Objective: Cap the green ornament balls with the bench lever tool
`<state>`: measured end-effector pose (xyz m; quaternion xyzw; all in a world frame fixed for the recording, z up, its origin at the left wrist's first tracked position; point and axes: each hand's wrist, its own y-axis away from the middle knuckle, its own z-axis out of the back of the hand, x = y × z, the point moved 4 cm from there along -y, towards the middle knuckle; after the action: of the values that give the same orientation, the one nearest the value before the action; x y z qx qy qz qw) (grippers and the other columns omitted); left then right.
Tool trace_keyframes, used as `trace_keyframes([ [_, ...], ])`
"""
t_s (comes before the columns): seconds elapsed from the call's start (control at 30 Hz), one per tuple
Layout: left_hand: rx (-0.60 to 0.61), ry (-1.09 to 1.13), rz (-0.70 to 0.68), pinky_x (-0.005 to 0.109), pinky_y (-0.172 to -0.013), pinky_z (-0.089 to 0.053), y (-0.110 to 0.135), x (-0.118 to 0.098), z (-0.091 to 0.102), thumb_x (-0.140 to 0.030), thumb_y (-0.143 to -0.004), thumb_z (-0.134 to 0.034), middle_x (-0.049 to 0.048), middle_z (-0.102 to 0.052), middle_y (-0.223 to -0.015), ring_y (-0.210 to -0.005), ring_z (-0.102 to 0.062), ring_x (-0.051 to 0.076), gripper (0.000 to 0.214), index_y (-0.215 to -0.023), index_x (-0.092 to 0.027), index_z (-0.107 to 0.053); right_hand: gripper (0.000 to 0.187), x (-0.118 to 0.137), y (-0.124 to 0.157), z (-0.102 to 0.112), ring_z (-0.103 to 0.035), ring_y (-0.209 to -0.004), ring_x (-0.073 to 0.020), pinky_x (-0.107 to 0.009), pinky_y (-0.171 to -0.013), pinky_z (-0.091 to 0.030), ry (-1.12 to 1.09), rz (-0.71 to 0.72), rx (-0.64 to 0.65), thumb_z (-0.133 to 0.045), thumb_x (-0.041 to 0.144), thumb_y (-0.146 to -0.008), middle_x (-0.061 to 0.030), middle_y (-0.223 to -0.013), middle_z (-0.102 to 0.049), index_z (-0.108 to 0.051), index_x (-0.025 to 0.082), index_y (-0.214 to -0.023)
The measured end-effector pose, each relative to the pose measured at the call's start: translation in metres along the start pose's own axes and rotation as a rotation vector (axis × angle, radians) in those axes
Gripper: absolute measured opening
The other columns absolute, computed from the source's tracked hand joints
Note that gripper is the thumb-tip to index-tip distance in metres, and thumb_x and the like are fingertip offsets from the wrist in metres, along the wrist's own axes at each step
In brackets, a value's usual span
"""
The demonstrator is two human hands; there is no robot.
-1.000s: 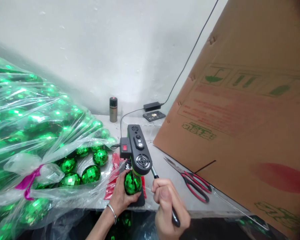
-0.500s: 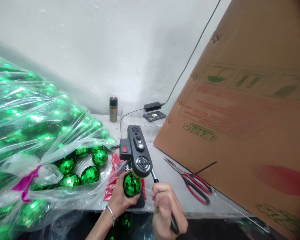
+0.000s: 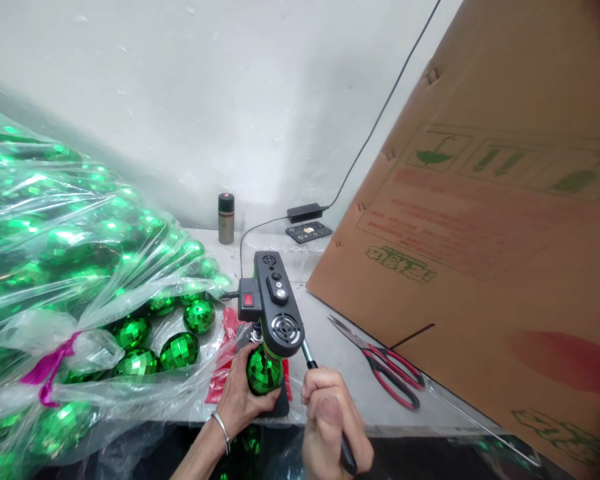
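Observation:
A shiny green faceted ball (image 3: 264, 373) sits under the front end of a black bench machine (image 3: 280, 300). My left hand (image 3: 243, 387), with a bracelet at the wrist, is wrapped round the ball from the left and below. The ball's top is hidden beneath the machine's head. My right hand (image 3: 333, 417) is closed on a black-handled metal lever (image 3: 349, 457) that comes out of the machine's right side. A small box with a red switch (image 3: 249, 300) is fixed to the machine's left. Red plastic (image 3: 220, 383) lies under the machine.
A clear plastic bag (image 3: 95, 287) full of green balls fills the left, tied with a purple ribbon (image 3: 50, 370). Red-handled scissors (image 3: 385, 367) lie right, before a large cardboard box (image 3: 480, 233). Behind stand a spray can (image 3: 226, 220), a power adapter (image 3: 305, 213) and a phone (image 3: 309, 232).
My right hand and the lever have shifted very slightly down and left. The ball, my left hand and the machine look unmoved.

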<state>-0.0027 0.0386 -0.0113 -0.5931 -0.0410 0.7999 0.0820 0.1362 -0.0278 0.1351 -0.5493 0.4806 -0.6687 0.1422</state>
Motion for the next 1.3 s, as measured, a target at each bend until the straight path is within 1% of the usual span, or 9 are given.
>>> trace_keyframes([
  [0.3, 0.012, -0.004, 0.024, 0.066, -0.109, -0.062, 0.0004, 0.0051, -0.0008, -0.029, -0.064, -0.090, 0.0162, -0.077, -0.127, -0.119, -0.076, 0.042, 0.079, -0.138, -0.018, -0.063, 0.034, -0.0038, 0.0002, -0.0004, -0.057, -0.062, -0.0115, -0.028, -0.058, -0.044, 0.009, 0.029, 0.005, -0.046, 0.011, -0.110, 0.0012, -0.074, -0.058, -0.056, 0.021, -0.080],
  [0.5, 0.004, -0.004, 0.021, 0.065, -0.109, -0.062, -0.0004, 0.0024, -0.0006, -0.028, -0.064, -0.089, 0.0156, -0.077, -0.128, -0.119, -0.076, 0.041, 0.079, -0.138, -0.018, -0.065, 0.035, -0.0046, 0.0003, -0.0010, -0.055, -0.061, -0.0104, -0.027, -0.059, -0.044, 0.036, 0.060, -0.010, -0.047, 0.014, -0.112, 0.0029, -0.073, -0.057, -0.055, 0.022, -0.078],
  [0.63, -0.005, 0.000, 0.008, 0.065, -0.110, -0.061, -0.0012, 0.0015, -0.0014, -0.026, -0.063, -0.088, 0.0154, -0.077, -0.130, -0.120, -0.076, 0.041, 0.078, -0.137, -0.019, -0.066, 0.036, -0.0055, 0.0006, -0.0014, -0.053, -0.060, -0.0095, -0.026, -0.058, -0.043, 0.040, 0.060, 0.006, -0.045, 0.016, -0.113, 0.0044, -0.073, -0.055, -0.053, 0.022, -0.079],
  [0.77, -0.004, 0.008, 0.007, 0.064, -0.109, -0.061, -0.0014, 0.0017, -0.0018, -0.028, -0.063, -0.089, 0.0161, -0.077, -0.129, -0.118, -0.076, 0.041, 0.079, -0.138, -0.017, -0.065, 0.036, -0.0053, -0.0008, -0.0007, -0.053, -0.062, -0.0095, -0.025, -0.060, -0.044, 0.053, 0.052, 0.019, -0.045, 0.016, -0.113, 0.0043, -0.075, -0.055, -0.050, 0.023, -0.077],
  [1.0, -0.001, 0.015, 0.019, 0.064, -0.112, -0.059, -0.0017, 0.0012, -0.0030, -0.028, -0.064, -0.088, 0.0159, -0.076, -0.130, -0.120, -0.075, 0.040, 0.078, -0.138, -0.018, -0.065, 0.039, -0.0058, -0.0024, -0.0030, -0.050, -0.060, -0.0092, -0.025, -0.058, -0.042, 0.061, 0.055, -0.008, -0.045, 0.018, -0.113, 0.0046, -0.072, -0.052, -0.047, 0.023, -0.074],
  [1.2, 0.004, 0.005, 0.013, 0.064, -0.112, -0.059, -0.0024, 0.0054, -0.0058, -0.029, -0.064, -0.087, 0.0159, -0.076, -0.129, -0.121, -0.074, 0.040, 0.080, -0.140, -0.018, -0.064, 0.034, -0.0079, 0.0023, -0.0027, -0.051, -0.057, -0.0101, -0.026, -0.055, -0.040, 0.073, 0.046, -0.038, -0.049, 0.017, -0.109, 0.0042, -0.071, -0.055, -0.050, 0.023, -0.076],
  [1.3, 0.009, 0.002, 0.012, 0.064, -0.115, -0.057, -0.0026, 0.0075, -0.0084, -0.028, -0.062, -0.089, 0.0164, -0.075, -0.133, -0.125, -0.073, 0.041, 0.084, -0.141, -0.018, -0.063, 0.036, -0.0085, 0.0021, 0.0000, -0.052, -0.055, -0.0105, -0.025, -0.054, -0.041, 0.099, 0.045, -0.056, -0.052, 0.018, -0.108, 0.0033, -0.069, -0.057, -0.051, 0.023, -0.072],
])
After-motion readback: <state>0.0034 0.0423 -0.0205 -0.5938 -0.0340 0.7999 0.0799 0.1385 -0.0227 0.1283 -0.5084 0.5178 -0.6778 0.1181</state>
